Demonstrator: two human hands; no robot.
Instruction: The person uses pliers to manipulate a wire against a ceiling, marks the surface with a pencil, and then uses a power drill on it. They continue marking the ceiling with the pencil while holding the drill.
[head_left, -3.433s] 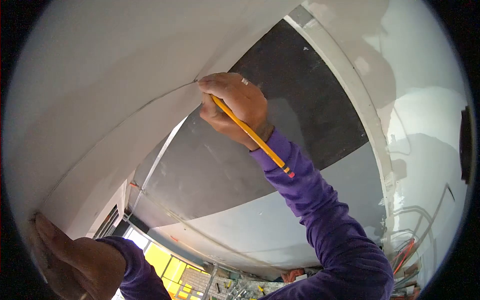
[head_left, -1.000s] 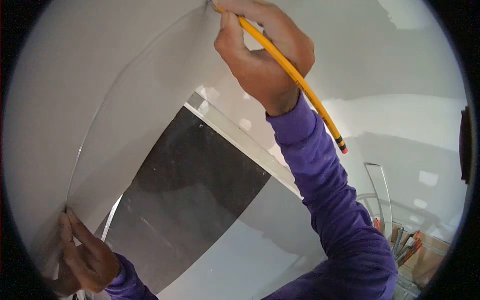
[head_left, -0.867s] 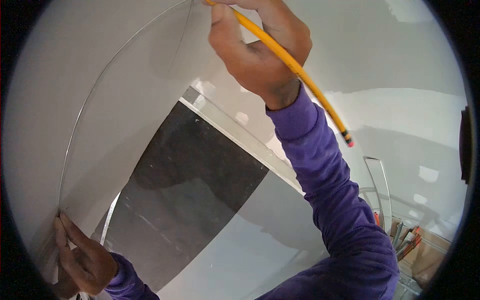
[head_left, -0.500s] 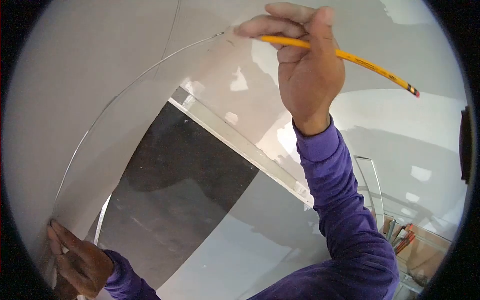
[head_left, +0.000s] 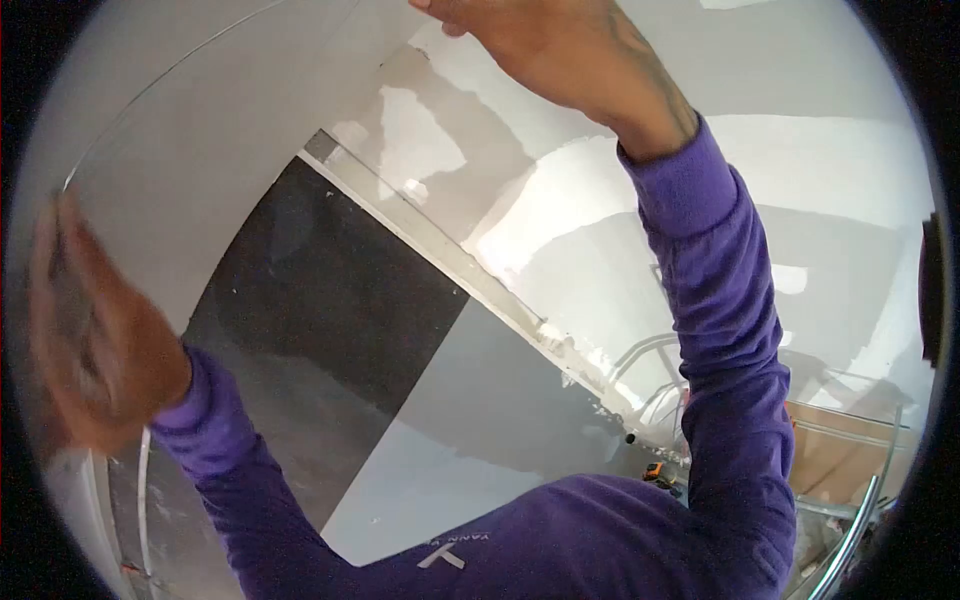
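Note:
In the head view my left hand (head_left: pixel 105 330) is at the left edge, partly blurred. Its thumb and fingertips pinch the end of a thin, light-coloured wire (head_left: pixel 165 75). The wire curves up along the pale grey surface and leaves the view at the top. My right hand (head_left: pixel 560 50) is raised at the top edge, its back showing. Most of its fingers are cut off by the frame, and no pencil is visible there. Both arms wear purple sleeves.
A white trim strip (head_left: pixel 400 225) borders a dark panel (head_left: pixel 330 290) and a grey area (head_left: pixel 480 400). White filler patches (head_left: pixel 420 130) mark the surface beyond. A shiny metal tube (head_left: pixel 850 540) is at the lower right, and a yellow-and-black item (head_left: pixel 655 474) lies near my right arm.
My left hand has moved up with the wire end. My right hand has risen and turned at the top edge, and the yellow pencil it held is out of view. The camera view has shifted.

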